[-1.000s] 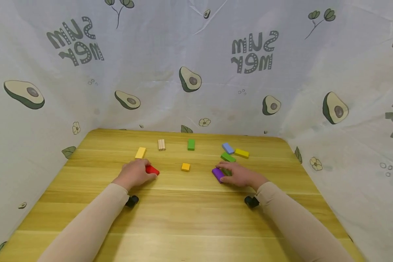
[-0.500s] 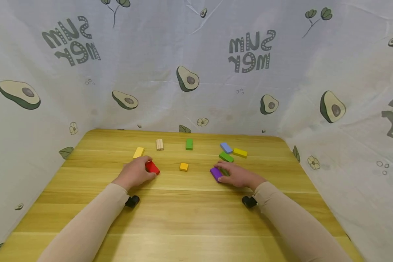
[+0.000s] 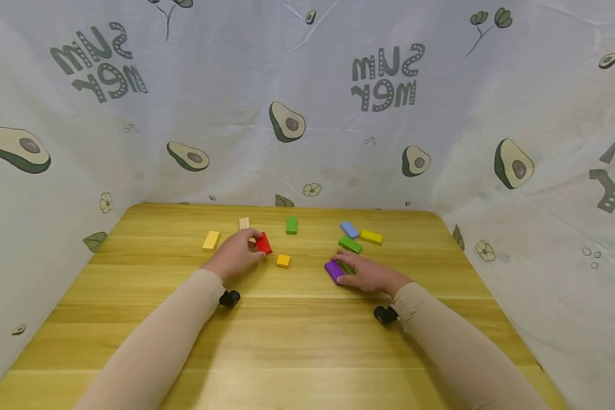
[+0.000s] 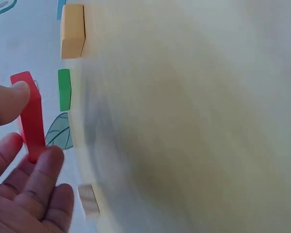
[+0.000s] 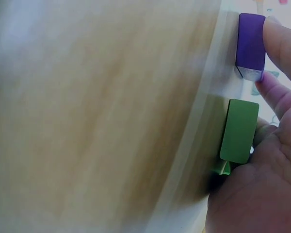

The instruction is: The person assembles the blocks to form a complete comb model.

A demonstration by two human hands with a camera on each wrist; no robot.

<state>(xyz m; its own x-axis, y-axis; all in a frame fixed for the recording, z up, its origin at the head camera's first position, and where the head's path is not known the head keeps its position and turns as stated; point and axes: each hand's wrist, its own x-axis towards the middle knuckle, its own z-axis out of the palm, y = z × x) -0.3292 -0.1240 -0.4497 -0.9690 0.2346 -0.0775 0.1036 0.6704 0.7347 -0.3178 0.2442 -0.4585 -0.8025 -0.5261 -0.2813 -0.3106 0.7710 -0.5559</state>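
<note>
Red rectangular block (image 3: 264,244), pinched between thumb and fingertips in the left grip (image 3: 237,254), looks raised off the wood-grain tabletop (image 3: 297,341); holding it by the edges seems to keep the upper face uncovered. Across to the right grip (image 3: 367,273): thumb and finger pinch a purple rectangular block (image 5: 251,41), low against the surface, apparently steadied rather than carried. Tucked under that palm, a dark green rectangular block (image 5: 240,131) leaves little slack there.

Outward we go! Between the two grips, nearer the left, sits a small orange block (image 3: 283,261). Beyond the left, a striped bare-wood block (image 3: 244,222); further left, a pale yellow block (image 3: 211,240). A green upright-lying block (image 3: 291,225) has space around it at the back. Back right is crowded: light green block (image 3: 350,245), blue block (image 3: 349,229), bright yellow block (image 3: 371,237). Most room? Near side, between the beige sleeves (image 3: 154,341); the far edge meets avocado-print cloth (image 3: 230,114).
</note>
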